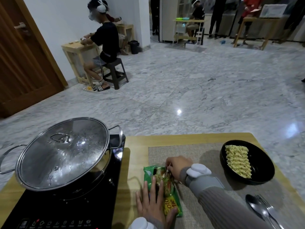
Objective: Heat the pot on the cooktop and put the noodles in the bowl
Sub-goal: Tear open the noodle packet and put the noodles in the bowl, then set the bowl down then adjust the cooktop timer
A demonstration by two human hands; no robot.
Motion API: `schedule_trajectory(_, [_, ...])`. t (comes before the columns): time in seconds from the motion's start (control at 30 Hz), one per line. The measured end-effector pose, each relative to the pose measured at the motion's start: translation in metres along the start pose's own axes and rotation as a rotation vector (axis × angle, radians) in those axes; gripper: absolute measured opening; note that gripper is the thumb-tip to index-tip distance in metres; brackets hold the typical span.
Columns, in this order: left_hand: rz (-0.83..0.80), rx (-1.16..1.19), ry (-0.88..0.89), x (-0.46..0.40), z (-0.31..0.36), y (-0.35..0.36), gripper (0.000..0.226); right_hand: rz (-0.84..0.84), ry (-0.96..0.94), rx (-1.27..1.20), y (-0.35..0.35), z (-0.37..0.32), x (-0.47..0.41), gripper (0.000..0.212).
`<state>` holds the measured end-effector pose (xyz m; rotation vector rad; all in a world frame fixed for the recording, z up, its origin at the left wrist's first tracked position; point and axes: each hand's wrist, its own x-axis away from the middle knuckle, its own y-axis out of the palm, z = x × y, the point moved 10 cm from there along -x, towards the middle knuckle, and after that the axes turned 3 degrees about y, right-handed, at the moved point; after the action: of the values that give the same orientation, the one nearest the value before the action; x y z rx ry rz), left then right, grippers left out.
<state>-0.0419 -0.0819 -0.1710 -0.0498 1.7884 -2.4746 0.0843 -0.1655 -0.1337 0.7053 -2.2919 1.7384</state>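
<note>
A steel pot (pixel 92 177) with a fogged glass lid (pixel 64 152) stands on the black induction cooktop (pixel 92 210) at the left. A dry yellow noodle block (pixel 238 160) lies in the black bowl (pixel 262 172) at the right. Between them a green and yellow noodle wrapper (pixel 171 200) lies on the table. My left hand (pixel 151 205) presses flat on the wrapper's lower part. My right hand (pixel 179 165) pinches something small and shiny at the wrapper's torn top end; I cannot make out what it is.
A grey woven placemat (pixel 194 156) covers the wooden table (pixel 137 141) under the bowl. A spoon (pixel 255 206) and a fork (pixel 270 210) lie at the front right. Beyond the table is marble floor, with a person seated at a small table far left.
</note>
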Motion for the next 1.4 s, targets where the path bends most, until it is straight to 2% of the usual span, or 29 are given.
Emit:
schedule_trajectory(0.13, [-0.011,-0.014,0.017,0.002,-0.003,0.005,0.107,0.065,-0.007,0.014,-0.001,-0.003,-0.003,0.021])
schedule_trajectory(0.23, [-0.091,-0.025,-0.004,0.000,0.001,0.004,0.107,0.139,-0.014,-0.055,-0.007,-0.002,0.002,0.026])
schedule_trajectory(0.33, [-0.158,-0.062,-0.111,-0.008,0.004,-0.017,0.095,0.168,-0.014,-0.095,-0.018,0.005,0.007,0.027])
schedule_trajectory(0.43, [-0.272,-0.066,-0.179,-0.014,0.008,-0.019,0.101,0.195,-0.013,-0.095,-0.034,0.014,0.012,0.026])
schedule_trajectory(0.5, [-0.237,-0.071,-0.171,-0.018,0.015,-0.029,0.102,0.197,-0.001,-0.087,-0.043,0.022,0.016,0.026])
schedule_trajectory(0.57, [-0.112,-0.093,-0.118,-0.025,0.033,-0.053,0.098,0.200,0.021,-0.071,-0.053,0.032,0.023,0.026])
schedule_trajectory(0.73, [-0.070,-0.086,-0.011,-0.044,0.071,-0.060,0.077,0.278,0.052,-0.014,-0.087,0.060,0.045,0.028])
schedule_trajectory(0.83, [-0.067,-0.074,0.035,-0.052,0.088,-0.056,0.078,0.324,0.091,-0.010,-0.110,0.082,0.057,0.029])
schedule_trajectory(0.9, [-0.049,0.049,0.081,-0.059,0.109,-0.064,0.079,0.359,0.130,-0.023,-0.124,0.102,0.066,0.030])
schedule_trajectory(1.0, [-0.181,0.092,0.161,-0.068,0.143,-0.049,0.085,0.406,0.214,-0.032,-0.138,0.134,0.078,0.029])
schedule_trajectory(1.17, [-0.216,0.161,0.199,-0.081,0.178,-0.038,0.095,0.445,0.300,-0.028,-0.143,0.183,0.093,0.031])
schedule_trajectory(1.27, [-0.302,0.213,0.213,-0.088,0.193,-0.021,0.104,0.492,0.367,-0.043,-0.143,0.209,0.105,0.036])
schedule_trajectory(1.4, [-0.386,0.337,0.205,-0.095,0.209,-0.002,0.114,0.498,0.453,-0.205,-0.131,0.244,0.113,0.047])
